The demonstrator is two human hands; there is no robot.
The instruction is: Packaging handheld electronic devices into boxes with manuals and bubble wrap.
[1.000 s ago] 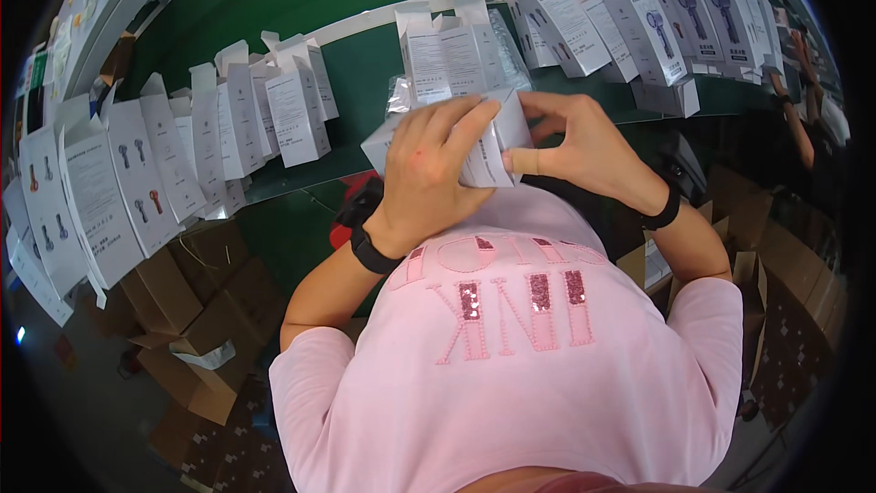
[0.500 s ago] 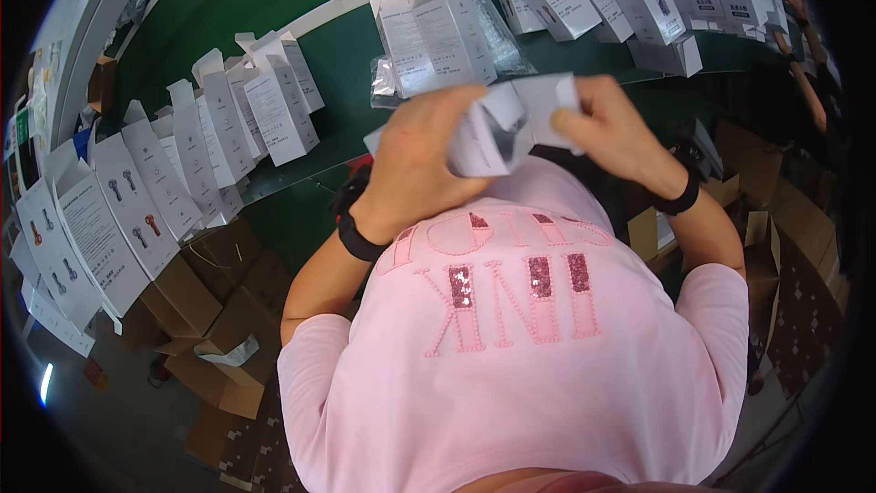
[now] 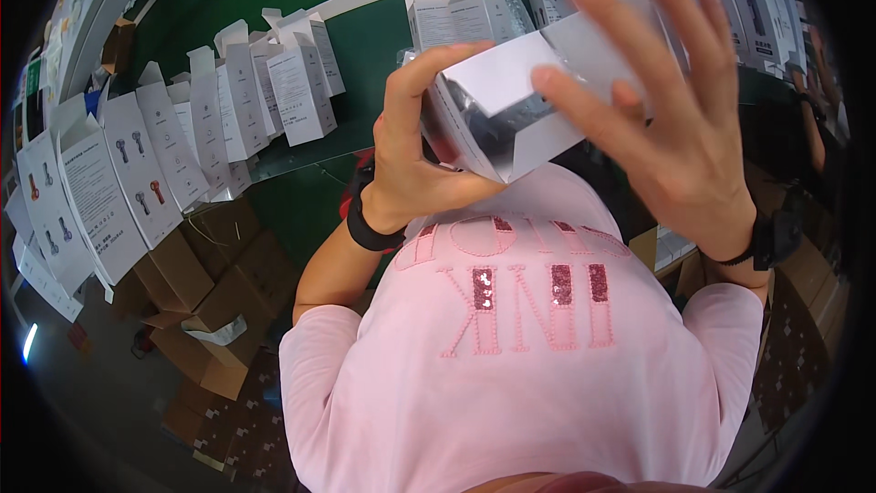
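My left hand (image 3: 401, 151) is wrapped round a small white cardboard box (image 3: 543, 148), thumb below and fingers along the upper side. The box is tilted, its open end turned toward me. A short white flap (image 3: 497, 73) stands at that end, and something dark, possibly in clear plastic, shows inside. My right hand (image 3: 680, 132) is open with spread, slightly blurred fingers in front of the box's right part and its large flap. One right fingertip overlaps the edge of the short flap; whether it touches I cannot tell.
A row of upright printed white boxes (image 3: 123, 183) with raised flaps lines the green table (image 3: 365, 32) at left. More open boxes (image 3: 456, 20) stand behind my hands, others at far right. Brown cartons (image 3: 228, 251) sit below the table edge. Another person's arm (image 3: 810, 132) shows at far right.
The box has turned so its open end faces me more. My right hand has let go of the flap and spread its fingers, rising to the right. My left hand keeps its hold.
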